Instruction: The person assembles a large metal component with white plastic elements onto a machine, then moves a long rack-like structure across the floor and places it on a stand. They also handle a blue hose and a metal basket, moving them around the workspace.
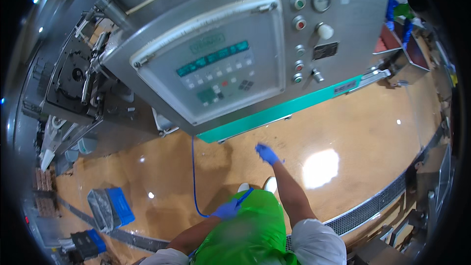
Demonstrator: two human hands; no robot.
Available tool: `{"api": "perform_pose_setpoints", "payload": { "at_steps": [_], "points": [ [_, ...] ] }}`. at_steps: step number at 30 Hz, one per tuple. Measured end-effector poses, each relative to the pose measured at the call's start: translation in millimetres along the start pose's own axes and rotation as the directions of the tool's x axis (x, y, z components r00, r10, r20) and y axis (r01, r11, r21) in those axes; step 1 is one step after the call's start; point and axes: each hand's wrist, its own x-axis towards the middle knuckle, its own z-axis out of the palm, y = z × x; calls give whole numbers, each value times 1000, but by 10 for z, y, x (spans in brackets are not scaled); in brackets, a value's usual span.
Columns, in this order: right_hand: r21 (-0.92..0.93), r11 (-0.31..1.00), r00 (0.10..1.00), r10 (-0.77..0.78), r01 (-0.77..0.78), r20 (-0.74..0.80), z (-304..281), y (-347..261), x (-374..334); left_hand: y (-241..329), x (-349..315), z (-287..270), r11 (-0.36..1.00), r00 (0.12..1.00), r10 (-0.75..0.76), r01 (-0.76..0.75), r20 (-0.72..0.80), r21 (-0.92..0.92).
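Observation:
My left hand [226, 210], in a blue glove, is closed around a blue hose [195, 181] in front of my green apron [255, 225]. The hose hangs from under the steel machine and curves along to this hand. Its blue end piece [245, 196] sticks out past my fingers; its exact kind cannot be made out. Stretched forward over the floor, my right hand [267, 153] wears a blue glove too. Its fingers look loosely bent and apart, slightly blurred, and nothing shows in them. It is below the green lower edge [289, 111] of the machine.
Ahead stands the large steel machine with a control panel [211, 64], buttons and a gauge [321, 1]. Steel equipment [76, 73] is at the left. A grey-and-blue bin [112, 209] is on the wet tan floor [373, 122]. A drain grate [368, 212] curves behind me.

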Motion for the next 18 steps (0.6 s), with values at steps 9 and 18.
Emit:
{"api": "perform_pose_setpoints", "payload": {
  "at_steps": [9,18],
  "points": [
    [982,2,978,-99,187,-186,235,445,-2778,1124,121,-80,777,799,533,-593,280,212],
    [628,755,393,528,186,-752,1051,1834,-5074,1759,-506,1297,571,469,366,-795,804,204]
  ]
}}
